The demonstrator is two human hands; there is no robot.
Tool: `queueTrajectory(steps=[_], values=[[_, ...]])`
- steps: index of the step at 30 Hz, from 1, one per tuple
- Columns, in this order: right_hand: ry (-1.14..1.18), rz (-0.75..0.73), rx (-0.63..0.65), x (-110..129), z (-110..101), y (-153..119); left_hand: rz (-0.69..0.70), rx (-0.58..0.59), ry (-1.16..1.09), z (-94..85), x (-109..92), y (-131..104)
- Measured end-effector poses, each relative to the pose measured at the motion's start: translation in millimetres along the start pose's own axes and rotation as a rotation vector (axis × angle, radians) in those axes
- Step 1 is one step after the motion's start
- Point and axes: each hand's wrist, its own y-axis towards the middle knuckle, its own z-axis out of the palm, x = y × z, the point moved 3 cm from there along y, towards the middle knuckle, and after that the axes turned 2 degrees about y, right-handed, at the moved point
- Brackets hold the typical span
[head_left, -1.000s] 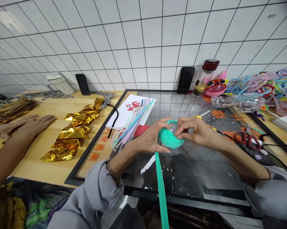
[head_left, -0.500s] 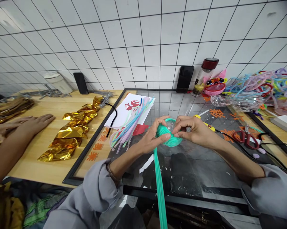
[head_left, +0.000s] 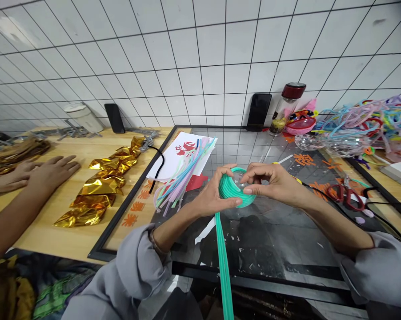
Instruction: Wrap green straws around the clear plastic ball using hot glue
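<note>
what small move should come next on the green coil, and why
Probably press the green coil down lightly with the right hand: its fingertips are at the rim, the left hand cups the side, and the green tail hangs below, where it could tug.

Green coiled bowl (head_left: 227,190) looked matt, ridged, its trailing strands (head_left: 223,258) soft, fuzzy; gold foil (head_left: 95,187) was glossy, crinkled; wooden tabletop (head_left: 65,149) looked smooth, pale-grained; clear panel (head_left: 260,240) shone, reflective, scuffed; paper sheet (head_left: 160,164) was matt; wall tiles (head_left: 210,44) looked smooth; grey sleeve (head_left: 130,262) was matt cloth; scissors (head_left: 347,195) had red plastic handles
</note>
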Motion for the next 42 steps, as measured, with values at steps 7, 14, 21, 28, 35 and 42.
queueTrajectory(steps=[7, 14, 21, 28, 35, 42], values=[[0.047, 0.038, -0.083, -5, -7, -1, 0.006, -0.011, -0.093, 1.1, 6, 1], [-0.187, -0.069, -0.059, -8, -16, 3, 0.022, 0.006, -0.095, -0.4, 10, 1], [-0.218, -0.013, 0.016, -22, -12, 2, 0.031, 0.036, 0.030, -1.0, 18, 1], [-0.117, 0.046, -0.043, -21, -9, 3, 0.033, -0.034, 0.099, 1.8, 19, 1], [-0.203, 0.116, -0.569, -42, -56, -10, -0.094, -0.054, 0.127, -1.8, 4, 2], [-0.727, 0.364, -0.560, -84, -93, -44, -0.199, -0.021, 0.053, -9.4, -5, 4]])
